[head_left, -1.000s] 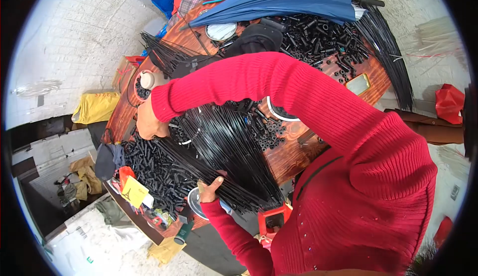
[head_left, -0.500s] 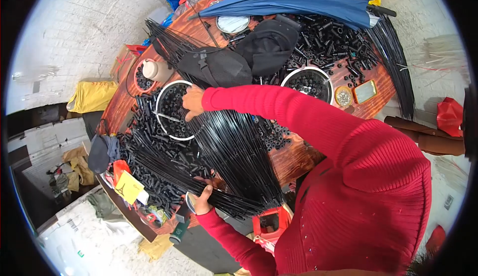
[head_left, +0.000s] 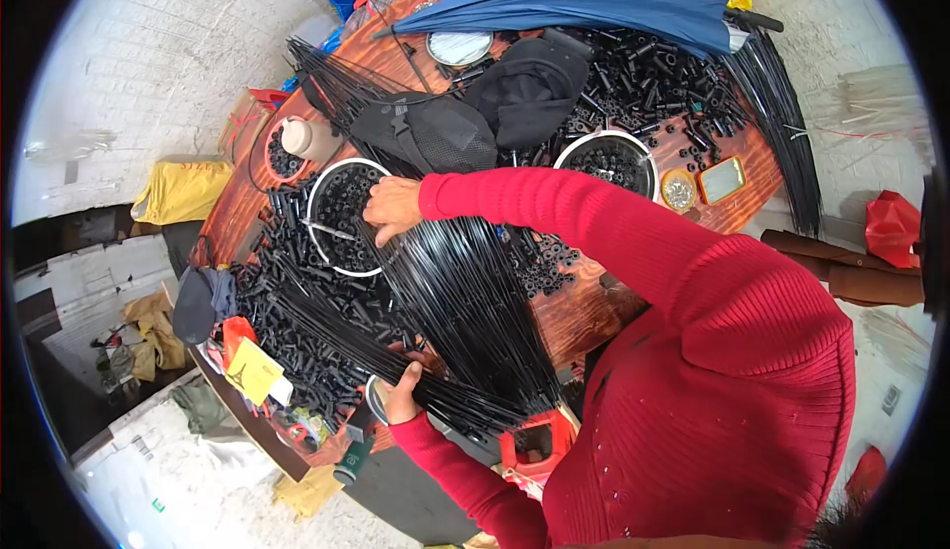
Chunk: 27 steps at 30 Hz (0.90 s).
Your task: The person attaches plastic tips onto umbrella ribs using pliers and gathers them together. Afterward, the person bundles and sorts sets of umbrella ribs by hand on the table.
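Note:
My left hand (head_left: 403, 397) is wrapped round a bundle of long thin black rods (head_left: 346, 336) near the front edge of the table. My right hand (head_left: 394, 208) is at the right rim of a white-rimmed bowl (head_left: 315, 232) filled with small black parts (head_left: 341, 198). Its fingers are bent and drawn together; whatever they hold, if anything, is hidden. Beneath that hand, a wide fan of black rods (head_left: 470, 301) spreads across the table towards my body. A pale, slender object (head_left: 329, 231) lies across the bowl.
Black tubular pieces (head_left: 287, 321) are heaped on the wooden table (head_left: 584, 326). A second bowl (head_left: 655, 178), a black cap (head_left: 529, 89), a beige bottle (head_left: 300, 139) and a folded blue umbrella (head_left: 584, 0) are further back. A red stool (head_left: 507, 447) stands by my body.
My right hand has shifted slightly right and turned at the bowl's rim, showing more of its back. My left hand stays on the rod bundle.

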Available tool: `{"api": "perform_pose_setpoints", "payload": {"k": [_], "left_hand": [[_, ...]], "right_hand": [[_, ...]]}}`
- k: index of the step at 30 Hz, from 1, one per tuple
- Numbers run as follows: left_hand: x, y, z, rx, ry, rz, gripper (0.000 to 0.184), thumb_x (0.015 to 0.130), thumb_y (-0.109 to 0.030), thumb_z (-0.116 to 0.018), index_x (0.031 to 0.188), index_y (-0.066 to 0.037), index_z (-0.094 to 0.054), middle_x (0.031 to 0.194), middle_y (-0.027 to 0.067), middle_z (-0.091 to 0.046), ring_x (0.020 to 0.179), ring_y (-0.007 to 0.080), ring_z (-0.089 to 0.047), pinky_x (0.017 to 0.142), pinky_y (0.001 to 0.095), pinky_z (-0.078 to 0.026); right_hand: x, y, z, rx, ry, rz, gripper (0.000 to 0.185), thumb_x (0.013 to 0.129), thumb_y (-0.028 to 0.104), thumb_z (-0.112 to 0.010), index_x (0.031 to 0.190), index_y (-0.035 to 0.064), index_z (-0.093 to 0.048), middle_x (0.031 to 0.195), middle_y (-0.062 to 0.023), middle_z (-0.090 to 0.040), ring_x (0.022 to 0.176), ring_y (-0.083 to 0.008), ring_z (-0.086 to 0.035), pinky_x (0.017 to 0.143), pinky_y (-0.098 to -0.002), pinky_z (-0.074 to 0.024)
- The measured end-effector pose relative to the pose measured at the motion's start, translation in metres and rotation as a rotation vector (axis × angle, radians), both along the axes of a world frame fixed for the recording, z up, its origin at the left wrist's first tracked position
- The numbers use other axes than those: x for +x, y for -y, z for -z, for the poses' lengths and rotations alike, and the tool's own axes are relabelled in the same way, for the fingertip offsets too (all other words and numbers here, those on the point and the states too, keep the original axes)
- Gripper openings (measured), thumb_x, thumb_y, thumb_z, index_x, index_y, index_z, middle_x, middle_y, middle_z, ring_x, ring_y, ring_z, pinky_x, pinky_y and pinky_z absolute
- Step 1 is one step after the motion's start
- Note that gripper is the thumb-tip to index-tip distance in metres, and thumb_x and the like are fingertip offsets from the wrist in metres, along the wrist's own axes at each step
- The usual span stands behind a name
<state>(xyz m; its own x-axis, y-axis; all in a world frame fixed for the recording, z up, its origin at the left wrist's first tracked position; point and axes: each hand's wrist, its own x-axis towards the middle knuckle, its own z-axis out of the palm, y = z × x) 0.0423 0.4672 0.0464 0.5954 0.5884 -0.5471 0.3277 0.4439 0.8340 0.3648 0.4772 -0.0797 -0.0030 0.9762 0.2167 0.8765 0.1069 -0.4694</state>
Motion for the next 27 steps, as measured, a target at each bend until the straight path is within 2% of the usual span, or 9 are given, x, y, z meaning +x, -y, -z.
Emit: {"api": "perform_pose_setpoints", "payload": {"k": [3, 7, 9, 11, 15, 20, 23, 26, 27], "left_hand": [[-0.003, -0.001, 0.004, 0.007, 0.0, 0.008, 0.06, 0.072, -0.011, -0.073, 0.124, 0.003, -0.046, 0.101, 0.0135, -0.063, 0.084, 0.0199, -0.06, 0.078, 0.032, -0.05], [-0.006, 0.002, 0.009, -0.016, 0.02, 0.007, 0.063, 0.072, -0.009, -0.072, 0.128, 0.003, -0.045, 0.114, 0.0137, -0.06, 0.097, 0.0213, -0.059, 0.088, 0.0349, -0.048], [-0.005, 0.003, 0.009, -0.03, 0.034, 0.014, 0.067, 0.07, -0.011, -0.073, 0.129, 0.003, -0.045, 0.119, 0.0123, -0.059, 0.101, 0.0226, -0.058, 0.092, 0.0363, -0.046], [-0.006, 0.003, 0.012, 0.036, 0.032, 0.071, 0.069, 0.07, -0.013, -0.074, 0.13, 0.004, -0.045, 0.12, 0.0139, -0.059, 0.102, 0.0233, -0.058, 0.092, 0.0362, -0.046], [-0.025, -0.011, 0.026, 0.203, -0.039, 0.292, 0.073, 0.067, -0.019, -0.074, 0.131, 0.005, -0.048, 0.124, 0.018, -0.058, 0.108, 0.0275, -0.057, 0.095, 0.0374, -0.044], [-0.03, -0.013, 0.029, -0.035, 0.139, 0.299, 0.064, 0.065, -0.021, -0.073, 0.119, 0.006, -0.052, 0.11, 0.0158, -0.063, 0.099, 0.0282, -0.061, 0.095, 0.0392, -0.043], [-0.03, -0.019, 0.033, -0.123, 0.199, 0.341, 0.052, 0.066, -0.014, -0.072, 0.111, 0.004, -0.054, 0.095, 0.0184, -0.062, 0.094, 0.0307, -0.059, 0.093, 0.0421, -0.044], [-0.017, -0.006, 0.026, -0.134, 0.26, 0.278, 0.045, 0.065, -0.016, -0.071, 0.102, 0.001, -0.051, 0.09, 0.0153, -0.061, 0.087, 0.0288, -0.059, 0.085, 0.041, -0.047], [-0.015, -0.003, 0.023, -0.14, 0.284, 0.255, 0.042, 0.064, -0.016, -0.071, 0.097, 0.0, -0.05, 0.088, 0.0138, -0.06, 0.083, 0.0279, -0.059, 0.081, 0.0405, -0.048]], "right_hand": [[-0.002, 0.0, -0.006, -0.008, -0.092, 0.0, 0.05, 0.079, 0.054, -0.062, 0.079, 0.0043, -0.065, 0.074, -0.0118, -0.064, 0.078, -0.0329, -0.062, 0.065, -0.0459, -0.0454], [-0.018, 0.005, -0.048, -0.037, -0.449, 0.051, 0.05, 0.081, 0.051, -0.064, 0.072, 0.002, -0.058, 0.069, -0.0135, -0.062, 0.064, -0.0306, -0.06, 0.056, -0.0426, -0.0436], [-0.04, 0.002, -0.072, 0.107, -0.981, 0.121, 0.044, 0.077, 0.046, -0.067, 0.073, 0.0024, -0.059, 0.066, -0.0117, -0.061, 0.062, -0.0254, -0.06, 0.058, -0.0378, -0.0456], [-0.061, 0.001, -0.1, 0.196, -1.109, 0.141, 0.038, 0.076, 0.038, -0.069, 0.073, 0.0019, -0.058, 0.068, -0.0107, -0.06, 0.061, -0.0216, -0.057, 0.057, -0.0356, -0.0453], [-0.101, -0.004, -0.125, 0.458, -1.165, 0.332, 0.035, 0.074, 0.03, -0.07, 0.073, 0.0017, -0.05, 0.063, -0.0102, -0.055, 0.059, -0.023, -0.055, 0.056, -0.0367, -0.0441], [-0.118, -0.008, -0.14, 0.489, -1.175, 0.298, 0.033, 0.079, 0.026, -0.07, 0.073, 0.0014, -0.048, 0.062, -0.008, -0.052, 0.056, -0.0202, -0.051, 0.054, -0.0353, -0.0422], [-0.11, -0.011, -0.133, 0.411, -1.223, 0.176, 0.035, 0.083, 0.03, -0.067, 0.074, 0.0013, -0.05, 0.064, -0.0076, -0.053, 0.056, -0.0181, -0.051, 0.053, -0.034, -0.0422], [-0.063, -0.001, -0.123, -0.004, -1.434, 0.0, 0.051, 0.089, 0.051, -0.057, 0.081, 0.0004, -0.058, 0.072, -0.0102, -0.059, 0.068, -0.0195, -0.06, 0.063, -0.0363, -0.0482], [-0.046, 0.001, -0.114, 0.014, -1.133, 0.15, 0.049, 0.088, 0.05, -0.058, 0.084, 0.0009, -0.06, 0.075, -0.012, -0.061, 0.073, -0.0232, -0.062, 0.066, -0.0399, -0.0488]]}}
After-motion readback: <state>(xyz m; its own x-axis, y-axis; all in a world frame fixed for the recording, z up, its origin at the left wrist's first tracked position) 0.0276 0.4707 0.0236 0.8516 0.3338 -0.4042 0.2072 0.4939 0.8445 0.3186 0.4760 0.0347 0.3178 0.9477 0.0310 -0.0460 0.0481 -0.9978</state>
